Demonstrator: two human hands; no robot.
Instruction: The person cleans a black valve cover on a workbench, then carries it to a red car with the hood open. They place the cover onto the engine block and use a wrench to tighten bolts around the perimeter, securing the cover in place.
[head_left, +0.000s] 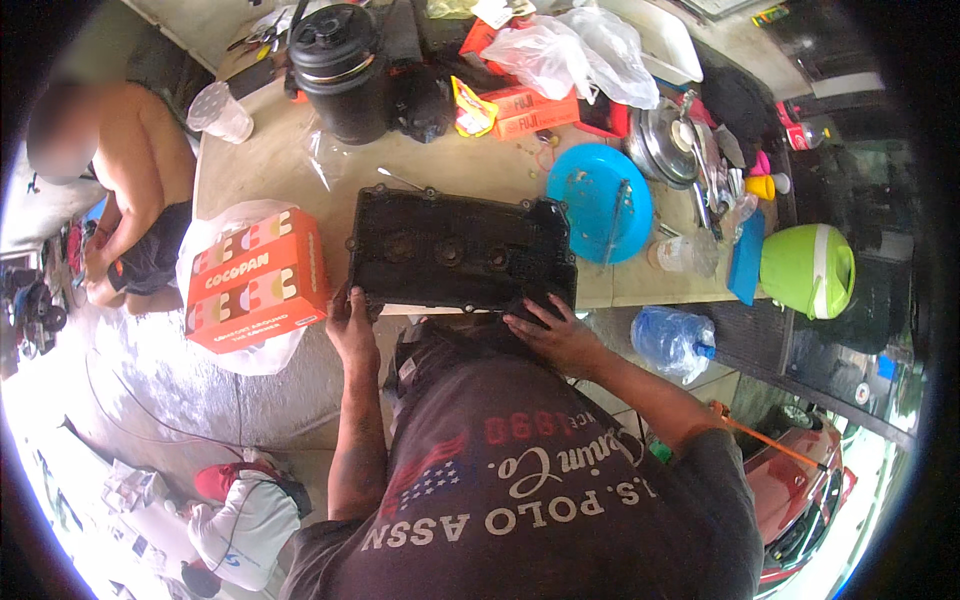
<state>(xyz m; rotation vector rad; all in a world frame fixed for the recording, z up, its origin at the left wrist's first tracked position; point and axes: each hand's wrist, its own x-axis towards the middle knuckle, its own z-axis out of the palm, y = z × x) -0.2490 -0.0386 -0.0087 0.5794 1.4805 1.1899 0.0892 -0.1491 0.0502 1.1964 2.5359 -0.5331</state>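
Note:
I hold a dirty black metal cover [462, 250], with bolt tabs round its rim and three round openings, at the near edge of the worktable [250, 170]. My left hand [353, 330] grips its lower left corner. My right hand [548, 335] grips its near edge on the right, fingertips darkened. A thin light tool [398, 178] lies just beyond the cover. An orange patterned box [255, 280] on a plastic bag is left of it, and a blue plate [600, 203] with a tool in it is at its right.
A black canister [335, 75], orange boxes [535, 112], plastic bags, pot lids [662, 145] and cups crowd the back and right, near a green cooler [807, 272]. A water jug [672, 340] stands below. A seated person [150, 180] is left, another [245, 520] lower left, a red car [795, 480] lower right.

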